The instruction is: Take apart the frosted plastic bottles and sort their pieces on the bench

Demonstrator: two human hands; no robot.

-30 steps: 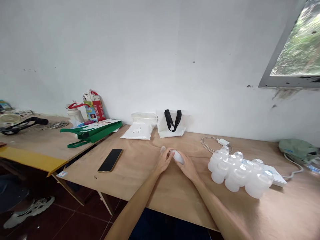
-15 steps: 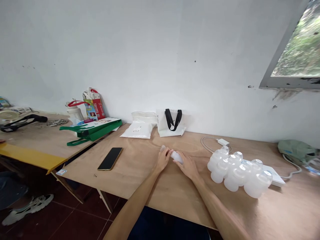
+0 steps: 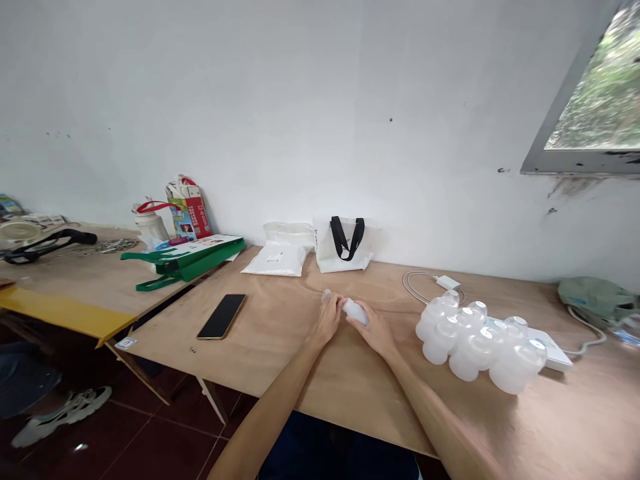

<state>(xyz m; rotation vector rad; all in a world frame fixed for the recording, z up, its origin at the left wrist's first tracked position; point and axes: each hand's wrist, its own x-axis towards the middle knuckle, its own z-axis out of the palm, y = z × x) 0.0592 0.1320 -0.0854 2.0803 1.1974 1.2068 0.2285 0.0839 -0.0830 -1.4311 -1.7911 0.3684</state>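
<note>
1. Your hands meet close together above the table [image 3: 327,383], at twelve o'clock from your body. Your right hand [image 3: 376,331] is wrapped around a translucent white bottle [image 3: 357,313]; hold it firmly but lightly, as its wall looks soft enough to dent.
2. Your left hand [image 3: 328,320] sits at the bottle's nine o'clock, fingertips at or just beside the narrow end, which points toward ten. I cannot tell whether those fingers grip anything; any contact there is best made squarely.
3. Mind the small clear piece [image 3: 327,294] at the left hand's twelve o'clock (held or resting, it is too small to tell).
4. From the bottle, the phone [image 3: 222,317] lies at nine o'clock and the cluster of bottles [image 3: 475,343] between three and four; swing your right elbow carefully.
5. The white bag [image 3: 325,250] stands at twelve, by the wall, well apart.
</note>
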